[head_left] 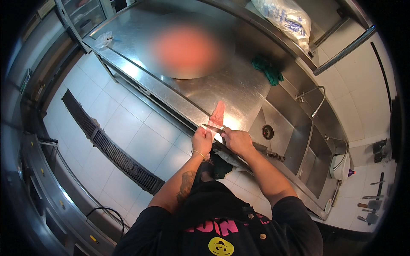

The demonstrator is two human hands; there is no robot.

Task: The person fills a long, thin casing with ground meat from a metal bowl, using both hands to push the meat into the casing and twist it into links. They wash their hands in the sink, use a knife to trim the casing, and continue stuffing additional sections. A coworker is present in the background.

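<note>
A strip of pink raw meat (218,114) lies at the front edge of the steel worktop (200,91), its far end tapering. My left hand (202,140) is closed at the near end of the meat, thumb and fingers pinched on it. In my right hand (238,140) is a knife (214,128), gripped by its handle. Its dark blade points left and crosses over the meat, the tip close to my left fingers. Whether the edge has gone into the meat is hard to make out.
A large blurred pink mass (185,47) sits farther back on the worktop. To the right are a steel sink (273,113) with curved taps (323,96) and a green cloth (267,71). A plastic bag (288,19) rests on the shelf above. A dark drain grate (113,149) crosses the tiled floor.
</note>
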